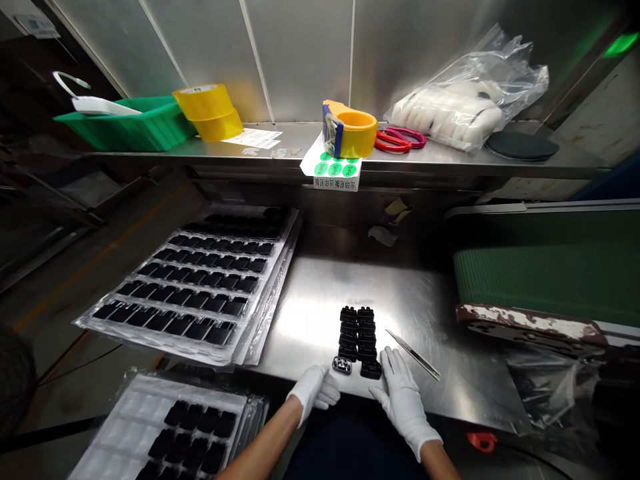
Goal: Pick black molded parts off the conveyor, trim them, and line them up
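My left hand, in a white glove, is at the table's front edge just below a small part with a silvery, glossy face. Its fingers are loosely bent and somewhat apart, with nothing visible in them. My right hand, also gloved in white, lies over the metal table with fingers stretched and thumb apart. Between that thumb and forefinger, at their tips, sits a small black plastic part. Beyond both hands, similar black parts stand in two tight columns. A slim cutter knife lies right of my right hand.
Stacked clear trays of black pieces cover the table's left; another tray is lower down. A green conveyor belt runs at right. The shelf holds a green bin, tape rolls, a tape dispenser, red scissors and bagged gloves.
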Demonstrator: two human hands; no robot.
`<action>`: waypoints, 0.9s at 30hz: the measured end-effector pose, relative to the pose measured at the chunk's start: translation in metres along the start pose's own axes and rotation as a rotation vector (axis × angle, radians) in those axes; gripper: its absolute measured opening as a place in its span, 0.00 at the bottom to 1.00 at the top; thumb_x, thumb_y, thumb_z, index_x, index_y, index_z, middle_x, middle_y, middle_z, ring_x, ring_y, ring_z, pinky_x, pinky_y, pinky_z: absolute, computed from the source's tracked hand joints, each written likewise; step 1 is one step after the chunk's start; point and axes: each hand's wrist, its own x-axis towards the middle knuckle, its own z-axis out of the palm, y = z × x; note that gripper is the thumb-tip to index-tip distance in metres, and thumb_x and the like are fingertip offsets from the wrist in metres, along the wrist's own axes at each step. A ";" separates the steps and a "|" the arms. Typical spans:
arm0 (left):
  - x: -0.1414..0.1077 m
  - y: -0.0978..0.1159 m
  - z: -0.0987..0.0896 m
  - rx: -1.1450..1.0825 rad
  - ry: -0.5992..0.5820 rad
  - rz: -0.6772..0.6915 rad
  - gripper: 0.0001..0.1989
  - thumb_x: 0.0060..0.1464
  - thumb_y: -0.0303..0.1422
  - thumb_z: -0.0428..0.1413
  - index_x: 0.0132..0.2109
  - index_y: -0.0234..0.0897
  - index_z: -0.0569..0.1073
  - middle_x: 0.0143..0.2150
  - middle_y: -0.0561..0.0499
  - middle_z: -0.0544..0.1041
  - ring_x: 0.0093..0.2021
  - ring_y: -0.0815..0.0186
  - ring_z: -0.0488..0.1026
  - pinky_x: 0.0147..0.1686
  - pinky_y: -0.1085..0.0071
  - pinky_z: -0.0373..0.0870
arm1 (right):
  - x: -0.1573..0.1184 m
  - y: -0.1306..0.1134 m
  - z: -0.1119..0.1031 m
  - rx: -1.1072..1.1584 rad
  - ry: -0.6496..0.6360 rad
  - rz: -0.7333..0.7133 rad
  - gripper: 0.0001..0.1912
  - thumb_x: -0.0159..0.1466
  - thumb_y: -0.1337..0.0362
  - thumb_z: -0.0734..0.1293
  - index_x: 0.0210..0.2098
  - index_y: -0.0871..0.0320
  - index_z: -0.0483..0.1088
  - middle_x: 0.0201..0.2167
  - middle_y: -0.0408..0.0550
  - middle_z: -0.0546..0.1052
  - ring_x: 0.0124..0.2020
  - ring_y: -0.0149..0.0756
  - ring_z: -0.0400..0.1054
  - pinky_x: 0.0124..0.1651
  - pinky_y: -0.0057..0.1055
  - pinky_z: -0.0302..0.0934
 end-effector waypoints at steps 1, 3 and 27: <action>-0.005 -0.004 -0.006 0.101 0.080 0.052 0.19 0.56 0.46 0.48 0.37 0.34 0.72 0.30 0.44 0.74 0.33 0.57 0.75 0.38 0.59 0.74 | 0.001 0.000 0.002 -0.010 0.003 -0.002 0.37 0.63 0.58 0.62 0.67 0.66 0.50 0.70 0.60 0.53 0.72 0.53 0.41 0.71 0.51 0.45; -0.014 -0.010 -0.015 0.310 0.229 0.173 0.18 0.54 0.41 0.50 0.46 0.34 0.72 0.38 0.43 0.76 0.42 0.54 0.75 0.49 0.55 0.70 | 0.004 0.000 0.003 -0.026 0.006 -0.010 0.38 0.63 0.56 0.63 0.68 0.66 0.50 0.70 0.60 0.53 0.72 0.53 0.41 0.72 0.52 0.44; 0.015 -0.008 -0.036 1.125 0.446 0.577 0.47 0.39 0.46 0.62 0.65 0.28 0.63 0.69 0.32 0.58 0.70 0.39 0.51 0.68 0.48 0.51 | 0.023 -0.021 -0.016 0.265 -0.069 0.120 0.51 0.46 0.61 0.74 0.65 0.67 0.55 0.68 0.65 0.54 0.70 0.60 0.45 0.70 0.56 0.42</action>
